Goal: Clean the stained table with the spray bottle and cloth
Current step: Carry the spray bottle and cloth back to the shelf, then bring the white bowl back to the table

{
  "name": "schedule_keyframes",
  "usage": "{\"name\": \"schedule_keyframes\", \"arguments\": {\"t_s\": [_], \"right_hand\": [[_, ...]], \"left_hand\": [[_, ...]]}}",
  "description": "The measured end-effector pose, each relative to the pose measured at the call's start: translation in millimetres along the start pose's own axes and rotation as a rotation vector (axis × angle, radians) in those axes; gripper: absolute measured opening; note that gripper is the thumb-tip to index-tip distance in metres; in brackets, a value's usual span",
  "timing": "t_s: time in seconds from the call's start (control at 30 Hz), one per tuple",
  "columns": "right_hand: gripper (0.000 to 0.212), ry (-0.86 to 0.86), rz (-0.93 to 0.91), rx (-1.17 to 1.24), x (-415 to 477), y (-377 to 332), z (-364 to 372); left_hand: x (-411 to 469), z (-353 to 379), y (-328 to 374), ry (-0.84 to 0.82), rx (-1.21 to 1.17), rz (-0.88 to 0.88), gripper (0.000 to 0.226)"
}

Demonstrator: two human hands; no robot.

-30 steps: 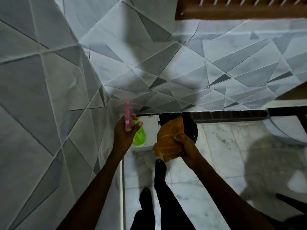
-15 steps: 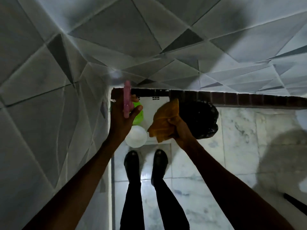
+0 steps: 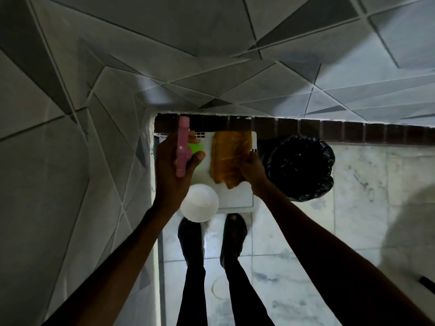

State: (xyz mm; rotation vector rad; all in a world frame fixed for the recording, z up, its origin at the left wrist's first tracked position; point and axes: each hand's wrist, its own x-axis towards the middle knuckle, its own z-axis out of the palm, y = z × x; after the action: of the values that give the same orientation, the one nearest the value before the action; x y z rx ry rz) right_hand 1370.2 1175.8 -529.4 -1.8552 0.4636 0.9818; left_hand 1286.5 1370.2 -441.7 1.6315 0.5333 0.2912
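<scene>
The table (image 3: 235, 196) is a small white one pushed into the corner of a tiled wall (image 3: 70, 184), straight below the person and just ahead of their dark shoes (image 3: 190, 238). In this dim light no stain shows on the bare part of its top.

The orange cloth (image 3: 229, 158) is spread over the far right part of the top. It looks to lie on or just over the surface, though contact cannot be told from above. The right hand (image 3: 253, 170) holds it at its right edge with the fingers curled into the fabric.

The spray bottle (image 3: 182, 149), pink at the top with a green body below, is held over the far left part of the top. The left hand (image 3: 169, 170) has its fingers wrapped round the pink neck and the thumb laid across the front.

A white bowl (image 3: 200, 202) sits at the near left corner, partly under the left wrist. A bin lined with a black bag (image 3: 299, 168) stands on the marble floor (image 3: 353, 208) just beside the table on the right.

The step in hand seems to be the start: both tools are brought over the top, with no wet patch to be seen. The next move likely calls for aiming the nozzle at bare surface and squeezing, then pressing the cloth flat and rubbing, and the bowl may need shifting to reach that corner
</scene>
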Motion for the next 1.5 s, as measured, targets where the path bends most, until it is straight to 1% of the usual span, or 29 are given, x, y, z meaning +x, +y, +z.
{"name": "schedule_keyframes", "arguments": {"t_s": [0.07, 0.13, 0.2, 0.27, 0.3, 0.4, 0.47, 0.5, 0.53, 0.6, 0.67, 0.7, 0.73, 0.8, 0.83, 0.87, 0.93, 1.0, 1.07, 1.13, 1.2, 1.27, 1.33, 1.37, 1.43, 1.5], "right_hand": [[0.017, 0.010, 0.028, -0.011, 2, -1, -1], [0.017, 0.039, 0.054, -0.019, 5, -2, -3], [0.013, 0.083, 0.066, -0.061, 9, 1, -5], [0.004, 0.144, 0.061, -0.125, 13, 7, -5], [0.005, 0.173, 0.067, -0.183, 14, 8, -5], [0.037, 0.261, 0.066, -0.382, 13, 14, -2], [0.046, 0.309, 0.072, -0.456, 5, 16, -2], [0.044, 0.319, 0.061, -0.466, -1, 17, -2], [0.037, 0.315, 0.029, -0.481, -6, 18, -3], [0.014, 0.265, -0.037, -0.520, -12, 28, -1], [0.020, 0.216, -0.076, -0.548, -21, 37, 2], [0.013, 0.221, -0.111, -0.538, -29, 39, 4], [0.002, 0.236, -0.147, -0.525, -35, 43, 6], [0.022, 0.281, -0.212, -0.486, -47, 47, 12], [0.027, 0.290, -0.242, -0.447, -51, 48, 16], [0.028, 0.272, -0.259, -0.425, -52, 52, 21], [0.030, 0.163, -0.220, -0.405, -54, 56, 31], [0.032, 0.029, -0.184, -0.436, -55, 60, 40], [0.031, -0.024, -0.193, -0.450, -58, 66, 49], [0.026, 0.007, -0.199, -0.447, -61, 70, 54], [0.022, 0.037, -0.146, -0.389, -63, 75, 57], [0.024, 0.054, -0.074, -0.360, -69, 75, 61], [0.030, 0.047, -0.031, -0.377, -72, 78, 64], [0.032, 0.056, -0.017, -0.362, -71, 78, 65], [0.031, 0.073, 0.027, -0.299, -67, 85, 69], [0.027, 0.106, 0.033, -0.270, -62, 89, 71]], "left_hand": [[3, 2, 3, 0.000, 0.007, -0.019, 0.044], [6, 5, 0, -0.041, -0.043, -0.058, 0.042], [6, 7, -4, -0.055, -0.058, -0.075, 0.052], [7, 10, -3, -0.068, -0.029, -0.087, 0.058], [7, 13, -1, -0.084, 0.009, -0.068, 0.056], [4, 14, 1, -0.102, 0.138, -0.013, 0.055], [5, 13, 1, -0.108, 0.173, -0.038, 0.064], [5, 12, -1, -0.115, 0.188, -0.055, 0.069], [4, 9, -1, -0.136, 0.210, -0.069, 0.077], [3, 3, -4, -0.174, 0.260, -0.089, 0.096], [-2, -3, -2, -0.190, 0.300, -0.109, 0.107], [-7, -7, -1, -0.186, 0.312, -0.132, 0.107], [-14, -11, -4, -0.175, 0.322, -0.178, 0.101], [-32, -21, -18, -0.143, 0.299, -0.382, 0.091], [-42, -26, -26, -0.140, 0.303, -0.494, 0.084], [-52, -29, -37, -0.161, 0.348, -0.583, 0.074], [-69, -31, -56, -0.220, 0.442, -0.673, 0.055], [-77, -28, -68, -0.242, 0.469, -0.680, 0.047], [-78, -26, -75, -0.211, 0.519, -0.627, 0.040], [-74, -24, -81, -0.163, 0.559, -0.607, 0.034], [-72, -22, -81, -0.175, 0.611, -0.617, 0.035], [-75, -22, -80, -0.182, 0.659, -0.656, 0.037], [-80, -23, -85, -0.180, 0.647, -0.687, 0.038], [-80, -22, -88, -0.198, 0.621, -0.676, 0.038], [-81, -20, -89, -0.220, 0.573, -0.662, 0.039], [-83, -16, -88, -0.200, 0.563, -0.625, 0.038]]}}
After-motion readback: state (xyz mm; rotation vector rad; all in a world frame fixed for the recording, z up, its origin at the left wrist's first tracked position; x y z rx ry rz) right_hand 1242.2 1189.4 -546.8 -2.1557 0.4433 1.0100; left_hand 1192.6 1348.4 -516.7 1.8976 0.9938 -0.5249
